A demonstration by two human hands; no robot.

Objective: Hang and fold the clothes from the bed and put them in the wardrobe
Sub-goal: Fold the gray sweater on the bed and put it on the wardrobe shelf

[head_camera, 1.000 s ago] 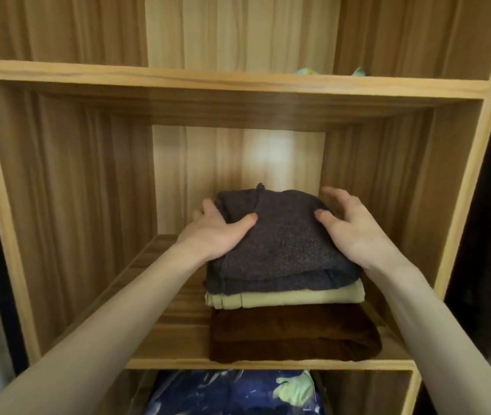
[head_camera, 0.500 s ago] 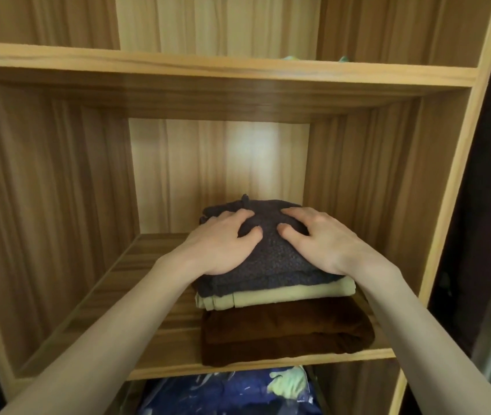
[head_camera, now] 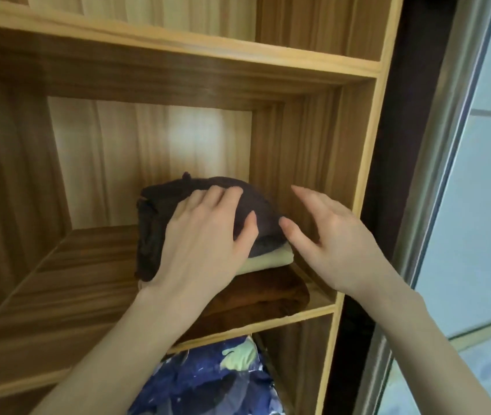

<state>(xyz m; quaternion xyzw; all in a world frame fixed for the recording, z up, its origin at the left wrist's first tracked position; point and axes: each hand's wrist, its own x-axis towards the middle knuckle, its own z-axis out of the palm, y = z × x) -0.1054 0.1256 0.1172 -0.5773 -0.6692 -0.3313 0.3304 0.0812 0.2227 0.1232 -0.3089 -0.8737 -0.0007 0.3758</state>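
Head view: left hand (head_camera: 205,244) presses flat on folded dark knitted garment (head_camera: 256,205) atop shelf stack; right hand (head_camera: 337,244) hovers spread, empty. Next: withdraw, fetch more.

Left hand (head_camera: 205,244) flat on dark folded sweater (head_camera: 256,205)

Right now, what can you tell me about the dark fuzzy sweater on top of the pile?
The dark sweater looks knitted, grey-brown and fuzzy, and it is folded into a rounded bundle. It lies on top of a cream garment, which rests on a brown garment, on the wardrobe shelf. The left hand rests flat on it, covering its front. The right hand hovers beside it, open.
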